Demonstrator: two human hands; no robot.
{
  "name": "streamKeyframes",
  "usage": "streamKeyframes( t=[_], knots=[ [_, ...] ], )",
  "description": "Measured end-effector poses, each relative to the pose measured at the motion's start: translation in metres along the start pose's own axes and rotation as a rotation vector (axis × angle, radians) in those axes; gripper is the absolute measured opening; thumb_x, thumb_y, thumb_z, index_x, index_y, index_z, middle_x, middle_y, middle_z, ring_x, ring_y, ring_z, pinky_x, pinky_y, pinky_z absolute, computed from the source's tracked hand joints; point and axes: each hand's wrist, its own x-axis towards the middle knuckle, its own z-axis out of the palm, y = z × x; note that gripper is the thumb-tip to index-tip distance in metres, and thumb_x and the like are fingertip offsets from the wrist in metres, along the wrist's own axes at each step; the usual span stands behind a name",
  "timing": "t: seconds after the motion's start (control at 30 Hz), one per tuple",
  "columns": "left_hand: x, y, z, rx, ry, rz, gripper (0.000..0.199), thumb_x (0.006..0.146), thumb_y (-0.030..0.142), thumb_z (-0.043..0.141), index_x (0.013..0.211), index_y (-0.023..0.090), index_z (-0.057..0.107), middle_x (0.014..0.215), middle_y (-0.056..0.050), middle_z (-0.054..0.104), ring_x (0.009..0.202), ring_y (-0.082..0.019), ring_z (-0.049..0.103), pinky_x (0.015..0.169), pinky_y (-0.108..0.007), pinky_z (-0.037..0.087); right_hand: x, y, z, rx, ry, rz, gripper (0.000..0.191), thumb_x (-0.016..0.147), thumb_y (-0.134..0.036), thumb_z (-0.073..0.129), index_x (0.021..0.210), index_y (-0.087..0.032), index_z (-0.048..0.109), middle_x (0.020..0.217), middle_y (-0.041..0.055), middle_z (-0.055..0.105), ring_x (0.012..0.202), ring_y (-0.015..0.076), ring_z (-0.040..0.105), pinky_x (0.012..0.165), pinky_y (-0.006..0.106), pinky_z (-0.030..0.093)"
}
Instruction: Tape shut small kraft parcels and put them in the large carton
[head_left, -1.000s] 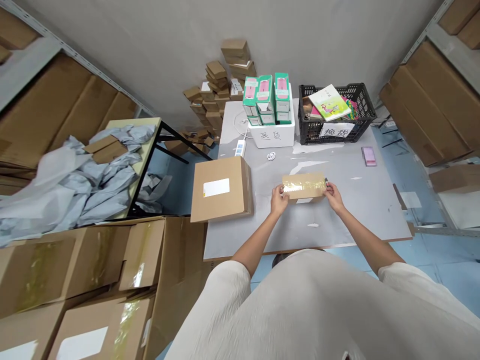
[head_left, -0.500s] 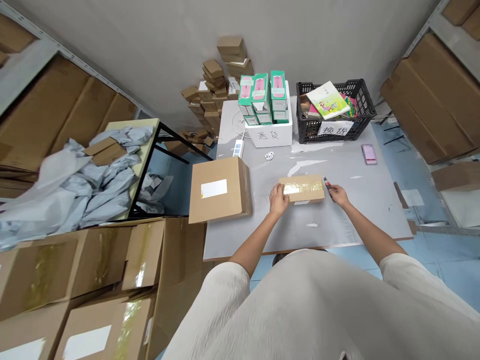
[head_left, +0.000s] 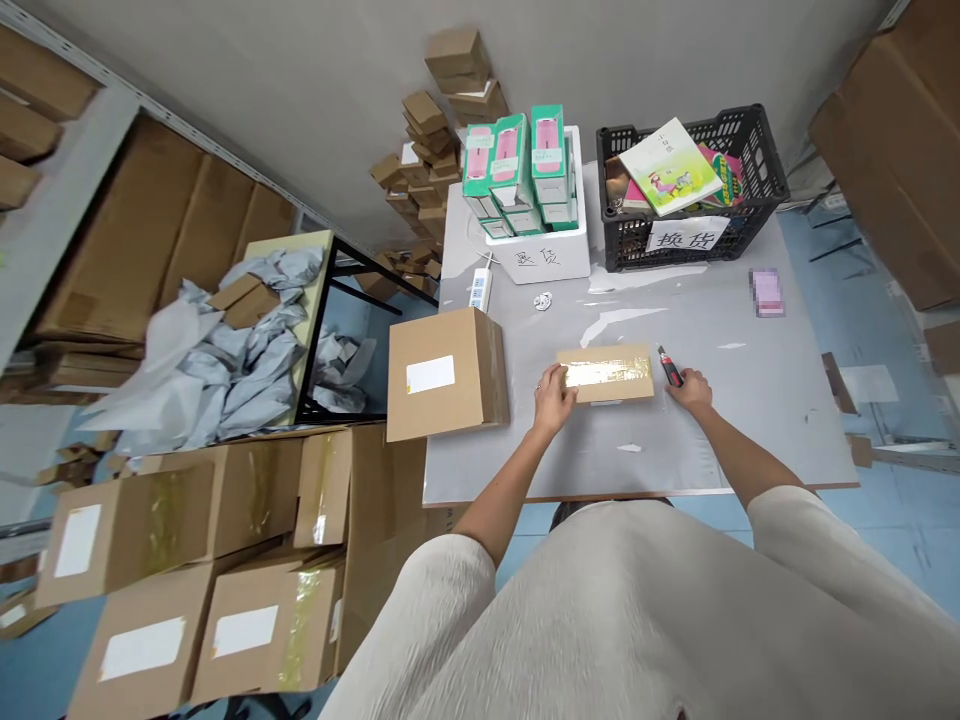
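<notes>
A small cardboard box [head_left: 609, 386] with shiny clear tape along its top lies on the grey table [head_left: 540, 460]. My left hand [head_left: 553, 402] grips its left end, thumb on the near side and fingers on top. To the right of the box, my right hand [head_left: 690, 390] is closed around a red and black box cutter [head_left: 670, 367], whose tip points up and away from me. The cutter is apart from the box.
A larger carton [head_left: 439, 400] stands at the table's left edge. Behind are a white bin [head_left: 551, 258] of green and pink boxes, a black crate [head_left: 622, 250] with books, and a power strip [head_left: 480, 290]. Stacked cartons [head_left: 262, 620] fill the lower left.
The view has shifted. The box cutter has turned and shows more of its body beside the box. My left hand keeps its hold on the box's left end.
</notes>
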Motion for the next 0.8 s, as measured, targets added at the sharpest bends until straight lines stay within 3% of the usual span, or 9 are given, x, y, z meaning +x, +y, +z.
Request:
streamKeyframes(
  t=[0.2,0.33,0.53,0.63,0.8],
  knots=[
    [0.001,-0.007,0.001,-0.006,0.008,0.006,0.057,0.098,0.031,0.061,0.154,0.028,0.051,0.167,-0.014,0.046,0.155,-0.033,0.046,0.123,-0.05,0.043,-0.001,0.0,-0.003,-0.032,-0.03,-0.045,0.051,0.087,-0.038,0.08,0.132,-0.017,0.066,0.135,0.0231,0.066,0.126,0.0373,0.064,0.099,0.045,0.052],
    [0.005,-0.015,0.004,-0.034,0.032,0.041,0.061,0.096,0.03,0.064,0.154,0.026,0.049,0.164,-0.015,0.049,0.152,-0.034,0.048,0.122,-0.051,0.043,-0.003,0.001,-0.016,0.043,-0.026,-0.018,0.042,0.081,-0.03,0.079,0.121,-0.019,0.07,0.128,0.0197,0.071,0.118,0.0345,0.068,0.092,0.04,0.053],
    [0.013,-0.027,0.014,-0.11,0.076,0.074,0.068,0.094,0.036,0.071,0.157,0.026,0.047,0.159,-0.016,0.053,0.147,-0.038,0.053,0.119,-0.056,0.046,-0.014,-0.004,-0.061,0.483,0.028,0.032,0.031,0.072,-0.032,0.075,0.1,-0.023,0.066,0.098,0.0058,0.077,0.091,0.0231,0.073,0.078,0.03,0.056],
    [0.016,-0.032,0.019,-0.151,0.099,0.09,0.074,0.092,0.036,0.073,0.159,0.025,0.045,0.159,-0.018,0.054,0.144,-0.038,0.056,0.118,-0.056,0.047,-0.024,-0.015,-0.089,0.72,-0.01,-0.076,0.034,0.072,-0.033,0.071,0.104,-0.022,0.063,0.097,0.0056,0.076,0.081,0.0195,0.069,0.071,0.029,0.056],
    [0.019,-0.036,0.026,-0.202,0.123,0.107,0.081,0.09,0.036,0.077,0.162,0.025,0.04,0.154,-0.017,0.058,0.137,-0.035,0.063,0.114,-0.054,0.051,-0.048,-0.055,-0.122,0.855,-0.146,-0.311,0.035,0.081,-0.043,0.064,0.109,-0.023,0.059,0.095,0.0034,0.074,0.082,0.0182,0.069,0.075,0.031,0.056]
  ],
)
